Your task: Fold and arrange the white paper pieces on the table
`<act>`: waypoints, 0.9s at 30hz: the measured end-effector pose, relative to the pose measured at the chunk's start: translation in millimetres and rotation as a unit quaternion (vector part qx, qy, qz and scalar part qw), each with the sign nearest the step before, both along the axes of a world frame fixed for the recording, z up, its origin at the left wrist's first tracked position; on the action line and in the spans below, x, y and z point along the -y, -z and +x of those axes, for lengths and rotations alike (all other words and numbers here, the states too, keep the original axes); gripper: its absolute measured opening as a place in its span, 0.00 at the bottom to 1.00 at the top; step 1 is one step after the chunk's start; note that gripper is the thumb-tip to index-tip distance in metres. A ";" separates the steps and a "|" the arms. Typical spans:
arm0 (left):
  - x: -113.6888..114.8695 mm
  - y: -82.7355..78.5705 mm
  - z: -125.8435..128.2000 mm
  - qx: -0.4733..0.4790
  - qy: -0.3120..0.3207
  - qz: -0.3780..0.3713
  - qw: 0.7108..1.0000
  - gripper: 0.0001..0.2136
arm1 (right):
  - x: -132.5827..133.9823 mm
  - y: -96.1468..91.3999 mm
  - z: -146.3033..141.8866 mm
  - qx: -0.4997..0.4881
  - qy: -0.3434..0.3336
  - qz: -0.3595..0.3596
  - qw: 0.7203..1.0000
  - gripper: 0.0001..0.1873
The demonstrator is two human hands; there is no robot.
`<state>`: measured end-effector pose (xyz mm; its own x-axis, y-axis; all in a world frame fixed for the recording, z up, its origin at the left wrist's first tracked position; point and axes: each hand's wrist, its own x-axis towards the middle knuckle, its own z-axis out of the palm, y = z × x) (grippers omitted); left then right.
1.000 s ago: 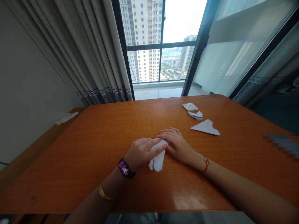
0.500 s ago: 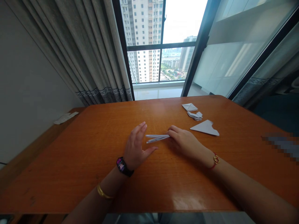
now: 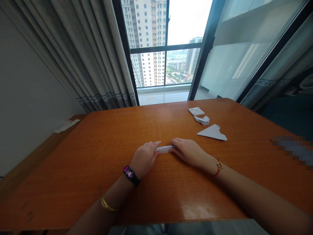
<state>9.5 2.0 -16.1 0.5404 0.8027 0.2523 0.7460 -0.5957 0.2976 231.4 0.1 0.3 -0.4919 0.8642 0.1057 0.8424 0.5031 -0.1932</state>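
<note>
A narrow strip of folded white paper (image 3: 164,149) spans the gap between my two hands, just over the wooden table (image 3: 102,156). My left hand (image 3: 144,159) pinches its left end between thumb and fingers. At the other end, my right hand (image 3: 187,151) is closed on the paper, with the fingertips hiding that end. The layers look pressed together into one thin band.
To the right lie a white folded paper with a pointed tip (image 3: 213,133), a small stack of folded paper (image 3: 201,120) and a folded paper square (image 3: 196,111). White papers (image 3: 66,125) rest on a ledge at the left. A blurred patch (image 3: 292,150) covers something at the right.
My left hand, spread apart from the paper before, has closed on its left end. The paper's two splayed layers have come together. My right hand keeps its hold.
</note>
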 end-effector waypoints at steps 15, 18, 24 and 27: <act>2.4 -6.6 -3.4 0.092 -0.039 -0.141 0.985 0.10 | 1.1 -7.3 5.6 -0.106 -0.008 -0.073 0.992 0.10; 3.5 -5.4 -2.9 0.135 -0.032 -0.238 0.961 0.10 | 2.8 -12.8 7.3 -0.151 0.019 -0.151 0.977 0.09; 7.0 -4.4 -1.3 0.173 -0.050 -0.197 0.964 0.19 | -6.7 -31.7 57.3 -0.092 0.053 -0.239 0.965 0.05; 7.0 -7.6 -2.4 0.172 -0.075 -0.129 0.974 0.19 | -9.2 -39.2 116.6 -0.068 0.150 -0.277 0.947 0.06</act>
<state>7.1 -5.0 -8.5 0.3312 0.9269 0.1765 0.6486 -0.3595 0.6709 348.0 9.3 39.5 -0.2303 0.9042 -0.3597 0.8799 0.0356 -0.4737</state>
